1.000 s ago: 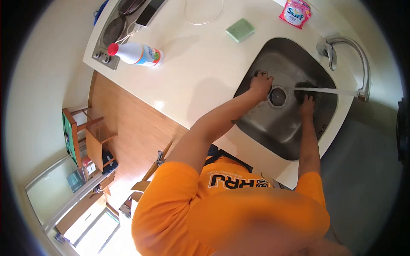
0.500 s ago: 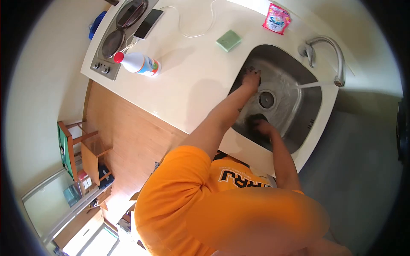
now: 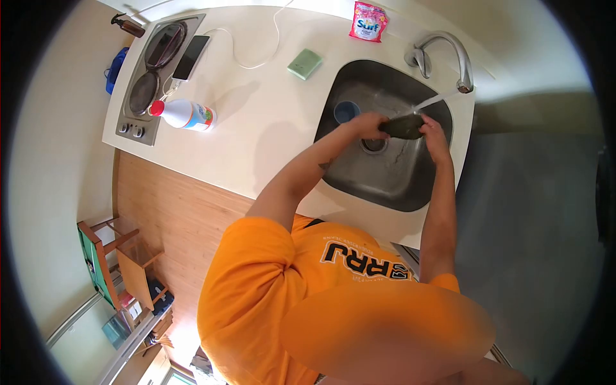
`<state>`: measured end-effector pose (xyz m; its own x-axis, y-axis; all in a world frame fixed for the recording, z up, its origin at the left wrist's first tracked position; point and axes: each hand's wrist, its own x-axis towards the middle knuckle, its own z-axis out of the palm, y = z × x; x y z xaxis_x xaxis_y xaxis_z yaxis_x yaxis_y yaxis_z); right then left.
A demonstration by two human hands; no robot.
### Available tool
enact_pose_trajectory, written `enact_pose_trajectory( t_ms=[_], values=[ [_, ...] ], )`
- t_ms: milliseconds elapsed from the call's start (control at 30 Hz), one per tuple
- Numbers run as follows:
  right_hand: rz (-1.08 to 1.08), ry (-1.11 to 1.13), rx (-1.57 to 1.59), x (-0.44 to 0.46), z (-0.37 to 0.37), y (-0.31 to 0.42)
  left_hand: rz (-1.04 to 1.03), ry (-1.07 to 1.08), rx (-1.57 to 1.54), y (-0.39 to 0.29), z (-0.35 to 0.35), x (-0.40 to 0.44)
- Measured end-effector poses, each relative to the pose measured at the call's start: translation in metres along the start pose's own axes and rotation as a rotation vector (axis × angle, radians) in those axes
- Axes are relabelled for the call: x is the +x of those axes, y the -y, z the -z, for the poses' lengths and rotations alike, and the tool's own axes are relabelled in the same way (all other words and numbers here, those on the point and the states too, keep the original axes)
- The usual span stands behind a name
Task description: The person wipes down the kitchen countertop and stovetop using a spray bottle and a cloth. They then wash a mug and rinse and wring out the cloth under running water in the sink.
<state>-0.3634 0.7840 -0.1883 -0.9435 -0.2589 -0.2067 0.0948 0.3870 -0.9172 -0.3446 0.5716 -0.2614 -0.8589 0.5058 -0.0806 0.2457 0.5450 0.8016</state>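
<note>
My left hand (image 3: 372,126) and my right hand (image 3: 434,133) grip opposite ends of a dark green, flattish item (image 3: 402,126) over the sink (image 3: 385,189). I cannot tell whether it is cloth or a pad. Water runs from the faucet (image 3: 463,83) down beside the item's upper edge, near my right fingers. The fingers of both hands are closed around its ends. A blue cup (image 3: 346,111) stands in the sink, just beyond my left wrist. The drain (image 3: 374,145) is partly covered by my left hand and the item.
On the counter (image 3: 256,109) lie a pale green block (image 3: 305,64) and a pink Surf packet (image 3: 369,22). A white bottle with a red cap (image 3: 186,115) stands farther left. A phone (image 3: 191,58) with a cable rests across the cooktop's edge (image 3: 138,119).
My hands, formerly apart low in the sink with dark material under them, have come together and hold the dark green item near the stream. The blue cup now shows. My view has shifted.
</note>
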Motion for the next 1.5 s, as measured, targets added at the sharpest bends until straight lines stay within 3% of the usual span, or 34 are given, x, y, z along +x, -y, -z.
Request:
enact_pose_trajectory(
  t_ms=[67, 100, 133, 167, 233, 267, 300, 367, 433, 467, 533, 600, 633, 667, 700, 767, 800, 833, 900, 933, 967, 1000, 1033, 1100, 1167, 1233, 1300, 1367, 1400, 1467, 1500],
  values=[
    [0.024, -0.032, 0.016, 0.002, 0.007, 0.010, 0.053, -0.026, 0.125, 0.017, 0.004, 0.014],
    [0.051, -0.064, 0.033, 0.004, 0.012, 0.012, 0.134, -0.050, -0.095, 0.019, 0.012, 0.019],
    [0.122, -0.144, -0.275, 0.003, 0.018, 0.014, 0.216, -0.070, -0.316, 0.019, 0.017, 0.023],
    [0.117, -0.147, -0.280, 0.006, 0.025, 0.010, 0.213, -0.067, -0.321, 0.023, 0.017, 0.032],
    [0.142, -0.150, -0.356, 0.013, 0.035, -0.002, 0.095, -0.230, -1.100, 0.033, 0.010, 0.044],
    [0.142, -0.149, -0.358, 0.015, 0.033, 0.000, 0.180, -0.282, -1.312, 0.015, 0.018, 0.037],
    [0.094, -0.187, -0.298, 0.015, 0.025, 0.004, 0.182, -0.283, -1.315, 0.015, 0.011, 0.041],
    [0.038, -0.223, -0.240, 0.018, -0.003, 0.002, 0.328, -0.435, -1.733, 0.011, -0.012, 0.053],
    [0.074, -0.368, 0.574, 0.035, -0.046, -0.012, 0.332, -0.499, -1.692, 0.018, -0.058, 0.076],
    [0.068, -0.363, 0.577, 0.040, -0.058, -0.010, 0.331, -0.563, -1.643, 0.019, -0.074, 0.085],
    [-0.025, -0.655, -0.027, 0.045, -0.078, -0.006, 0.451, -0.583, -1.720, 0.001, -0.086, 0.083],
    [-0.109, -0.719, -0.175, 0.063, -0.046, -0.040, 0.560, -0.604, -1.799, -0.023, -0.086, 0.078],
    [-0.187, -0.789, -0.322, 0.072, -0.035, -0.049, 0.534, -0.593, -1.335, -0.031, -0.081, 0.078],
    [-0.239, -0.843, -0.053, 0.058, -0.040, -0.018, 0.505, -0.558, -0.876, -0.034, -0.083, 0.074],
    [-0.246, -0.839, -0.055, 0.057, -0.055, -0.023, 0.512, -0.557, -0.878, -0.023, -0.082, 0.079],
    [0.041, -0.965, -0.037, 0.054, -0.072, -0.032, 0.439, -0.487, -1.088, 0.001, -0.073, 0.090],
    [-0.099, -0.759, -0.111, 0.044, -0.061, -0.021, 0.573, -0.500, -1.003, -0.039, -0.044, 0.070],
    [-0.100, -0.756, -0.111, 0.049, -0.053, -0.038, 0.576, -0.501, -1.004, -0.046, -0.032, 0.066],
    [0.035, -0.565, -0.102, 0.062, -0.025, -0.099, 0.377, -0.170, -0.815, -0.047, -0.029, 0.058],
    [0.114, -0.424, 0.014, 0.065, -0.015, -0.107, 0.383, -0.163, -0.818, -0.046, -0.024, 0.057],
    [0.109, -0.427, 0.015, 0.063, -0.014, -0.101, 0.249, -0.116, -0.648, -0.040, -0.017, 0.061],
    [-0.041, -0.360, 0.191, 0.059, -0.010, -0.091, 0.119, -0.072, -0.484, -0.038, -0.010, 0.061],
    [-0.189, -0.290, 0.364, 0.055, -0.010, -0.082, 0.123, -0.073, -0.490, -0.037, -0.002, 0.062],
    [-0.131, -0.209, 0.328, 0.049, -0.012, -0.070, 0.002, 0.015, -0.287, -0.036, 0.015, 0.061],
    [-0.099, -0.030, 0.101, 0.044, 0.001, -0.047, -0.011, 0.011, -0.175, -0.031, 0.025, 0.053],
    [-0.107, -0.146, 0.103, 0.043, -0.004, -0.029, 0.024, 0.226, 0.123, -0.031, 0.038, 0.038],
    [-0.112, -0.268, 0.103, 0.039, 0.000, -0.013, 0.111, 0.200, 0.093, -0.007, 0.042, 0.032],
    [-0.003, -0.052, 0.240, 0.031, 0.009, 0.002, 0.192, 0.165, 0.066, 0.015, 0.042, 0.031],
    [0.101, -0.105, -0.223, 0.023, 0.014, 0.003, 0.231, 0.074, -0.316, 0.023, 0.040, 0.029],
    [0.041, -0.007, -0.344, 0.023, 0.023, -0.016, 0.291, -0.072, -0.933, 0.019, 0.035, 0.025],
    [-0.016, 0.090, -0.463, 0.023, 0.024, -0.018, 0.288, -0.075, -0.936, 0.021, 0.023, 0.029]
  ],
)
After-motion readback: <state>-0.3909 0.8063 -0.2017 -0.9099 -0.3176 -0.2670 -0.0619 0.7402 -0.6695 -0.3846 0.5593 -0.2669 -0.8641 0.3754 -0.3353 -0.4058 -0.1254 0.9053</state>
